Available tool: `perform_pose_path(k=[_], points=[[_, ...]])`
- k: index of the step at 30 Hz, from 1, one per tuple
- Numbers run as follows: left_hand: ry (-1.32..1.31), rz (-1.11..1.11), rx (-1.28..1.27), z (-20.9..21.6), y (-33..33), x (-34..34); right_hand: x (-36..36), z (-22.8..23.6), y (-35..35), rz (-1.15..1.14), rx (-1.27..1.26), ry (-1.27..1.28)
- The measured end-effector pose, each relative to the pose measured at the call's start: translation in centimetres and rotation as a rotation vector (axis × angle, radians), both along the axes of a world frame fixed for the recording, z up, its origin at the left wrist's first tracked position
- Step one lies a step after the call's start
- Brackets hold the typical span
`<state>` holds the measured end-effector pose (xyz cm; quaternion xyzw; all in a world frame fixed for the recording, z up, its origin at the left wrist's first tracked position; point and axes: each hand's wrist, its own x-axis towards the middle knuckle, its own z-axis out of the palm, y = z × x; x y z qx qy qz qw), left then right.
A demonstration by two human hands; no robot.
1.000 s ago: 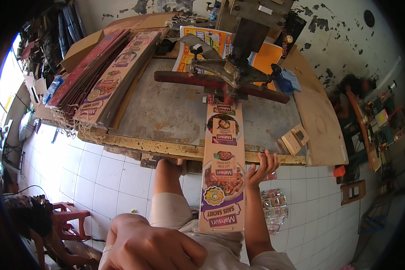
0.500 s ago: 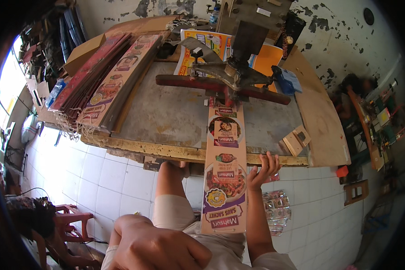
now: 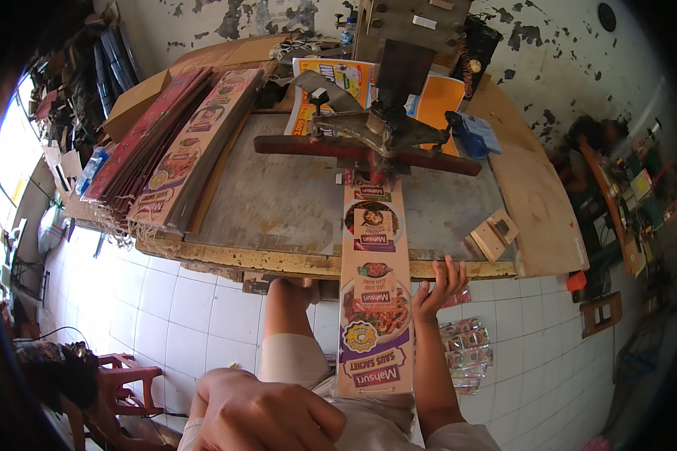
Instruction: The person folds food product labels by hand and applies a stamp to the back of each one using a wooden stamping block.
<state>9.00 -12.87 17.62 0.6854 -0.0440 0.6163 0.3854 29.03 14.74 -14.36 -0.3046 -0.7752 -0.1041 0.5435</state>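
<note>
A long printed card strip (image 3: 376,331) with food pictures runs out from under the press head (image 3: 384,143) and overhangs the table's front edge. My right hand (image 3: 438,289) is at that edge, just right of the strip, with its fingers extended upward and slightly bent. Whether its thumb touches the strip I cannot tell. Close to the camera, low in the picture, my left hand (image 3: 271,413) is closed with its back showing. Anything inside its fingers is hidden. The strip's near end lies over my lap.
Piles of similar printed strips (image 3: 192,158) and dark red strips (image 3: 147,139) lie on the table's left. A wooden block (image 3: 493,234) sits near the front right, a blue object (image 3: 474,135) behind it. Several printed sachets (image 3: 462,353) lie on the tiled floor; a red stool (image 3: 132,383) stands left.
The whole view has shifted slightly. My left hand is a little lower and stays closed. My right hand and the strip keep nearly the same place at the table edge.
</note>
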Motion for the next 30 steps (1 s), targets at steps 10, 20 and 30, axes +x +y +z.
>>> perform_pose_path(k=[10,20,30], points=[[-0.004,0.159,0.040,-3.7,-0.8,-1.5,0.5,0.2,0.1,0.015,0.011,0.011],[0.611,2.107,-0.275,-21.3,2.7,-7.3,-0.4,0.6,-0.9,0.040,-0.054,0.023],[0.813,2.264,-0.136,-35.8,3.7,-8.9,-0.1,0.2,-0.8,0.047,-0.056,0.008]])
